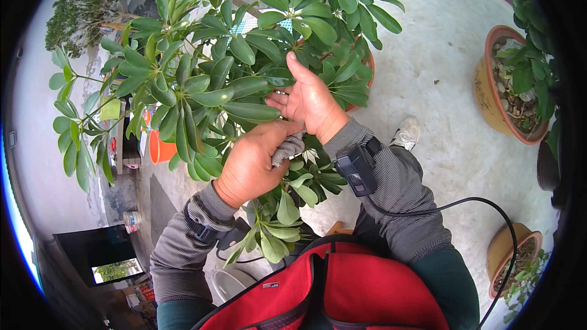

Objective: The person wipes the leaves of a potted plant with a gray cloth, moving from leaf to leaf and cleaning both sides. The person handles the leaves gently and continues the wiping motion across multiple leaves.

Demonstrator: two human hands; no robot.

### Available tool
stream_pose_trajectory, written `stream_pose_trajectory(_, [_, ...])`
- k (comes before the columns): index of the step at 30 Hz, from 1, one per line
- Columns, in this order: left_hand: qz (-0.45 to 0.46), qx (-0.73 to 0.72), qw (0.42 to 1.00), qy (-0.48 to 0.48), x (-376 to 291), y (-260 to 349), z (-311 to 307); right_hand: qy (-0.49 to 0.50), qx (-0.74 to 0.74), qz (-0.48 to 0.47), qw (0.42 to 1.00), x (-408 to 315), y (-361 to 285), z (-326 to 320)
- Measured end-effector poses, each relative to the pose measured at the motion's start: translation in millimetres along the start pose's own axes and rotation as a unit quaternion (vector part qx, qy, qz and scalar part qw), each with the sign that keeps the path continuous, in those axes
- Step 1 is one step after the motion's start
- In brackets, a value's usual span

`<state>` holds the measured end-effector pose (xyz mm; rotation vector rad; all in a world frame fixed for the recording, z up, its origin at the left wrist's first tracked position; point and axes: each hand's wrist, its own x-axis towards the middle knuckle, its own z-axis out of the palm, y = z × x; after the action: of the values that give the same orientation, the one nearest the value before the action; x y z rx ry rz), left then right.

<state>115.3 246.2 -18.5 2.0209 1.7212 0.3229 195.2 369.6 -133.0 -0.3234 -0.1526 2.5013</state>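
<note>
A leafy schefflera plant [197, 87] with glossy green leaves spreads before me. My left hand [254, 160] is closed on a crumpled grey cloth [289, 147] among the leaves. My right hand [309, 98] is just above and to the right of it, palm turned up and thumb raised, its fingers partly behind leaves. The fingertips of my left hand are close to the heel of my right hand; whether they touch I cannot tell. Whether the right fingers support a leaf is hidden. Lower leaves [279, 233] hang beneath my hands.
Potted plants in clay-coloured pots [488, 96] [502, 243] stand at the right on the concrete floor. An orange bucket [161, 147] is at the left, a grey basin [231, 282] below. A black cable [486, 199] runs from the device on my right wrist.
</note>
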Motion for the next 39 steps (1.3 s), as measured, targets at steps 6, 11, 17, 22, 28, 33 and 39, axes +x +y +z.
stream_pose_trajectory(6, [0.015, 0.004, 1.0, 0.018, -8.6, -5.2, 7.5, -0.128, 0.073, 0.005, 0.989, 4.1, 9.4, 0.4])
stream_pose_trajectory(11, [0.019, 0.008, 1.0, 0.023, -10.3, -7.3, 4.8, -0.074, 0.168, -0.072, 0.98, 3.7, 22.6, -0.9])
stream_pose_trajectory(17, [0.03, -0.004, 0.999, 0.021, -4.6, -1.0, 2.8, -0.013, 0.255, -0.047, 0.966, 0.4, 20.8, -7.8])
stream_pose_trajectory(22, [0.051, -0.008, 0.998, 0.044, 3.2, 9.8, -5.8, -0.063, 0.222, -0.029, 0.973, -11.3, 27.5, -9.7])
stream_pose_trajectory(28, [-0.003, 0.059, 0.978, 0.2, 16.9, 13.1, -11.2, -0.055, 0.237, -0.003, 0.97, -21.3, 34.3, -2.0])
stream_pose_trajectory(33, [-0.035, 0.091, 0.966, 0.241, 30.4, 6.5, -13.5, -0.051, 0.141, -0.014, 0.989, -33.2, 16.7, 5.7])
stream_pose_trajectory(39, [0.024, 0.176, 0.97, 0.168, 37.9, 4.9, -7.8, -0.134, 0.146, -0.024, 0.98, -33.9, 1.0, 5.0])
